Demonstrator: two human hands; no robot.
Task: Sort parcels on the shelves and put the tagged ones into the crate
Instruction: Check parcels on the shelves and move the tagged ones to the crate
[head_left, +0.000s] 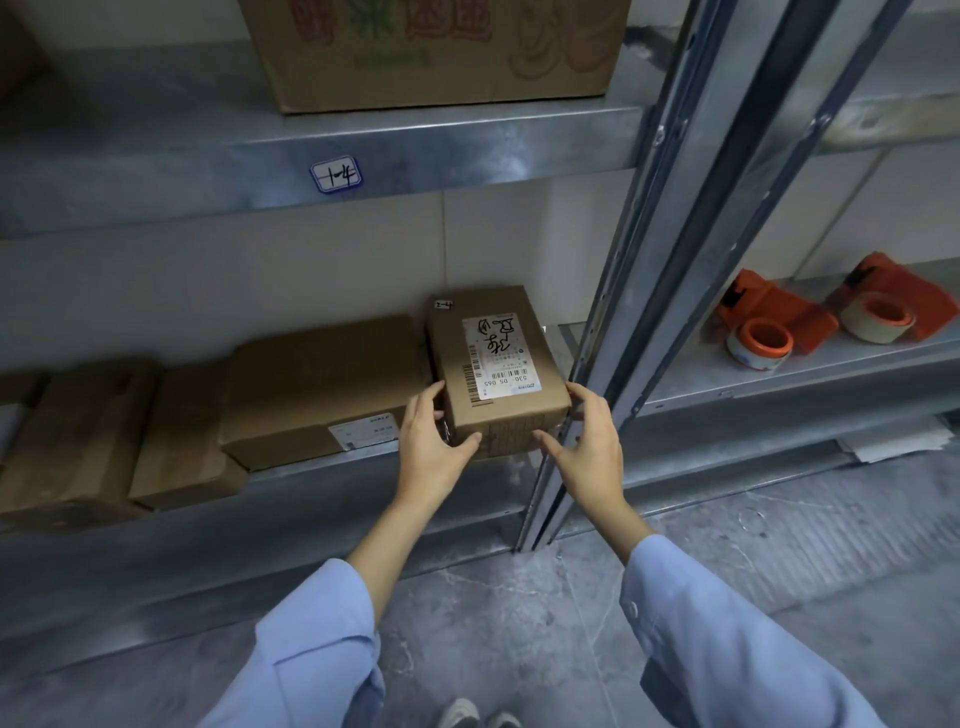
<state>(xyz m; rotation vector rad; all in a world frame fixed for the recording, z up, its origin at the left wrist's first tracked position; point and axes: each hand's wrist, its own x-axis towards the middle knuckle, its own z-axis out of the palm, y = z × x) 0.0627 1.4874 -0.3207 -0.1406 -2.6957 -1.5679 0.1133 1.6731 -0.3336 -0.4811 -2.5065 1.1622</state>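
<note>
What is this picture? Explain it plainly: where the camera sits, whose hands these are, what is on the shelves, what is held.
No machine here: a person wears one camera on the head, looking forward and down. Their left hand and right hand grip a small labelled parcel from either side, fingers curled round its near corners, at the front of a metal shelf. To its left lie flat brown parcels. A large carton stands on the shelf above; orange tape dispensers sit in the next bay.
</note>
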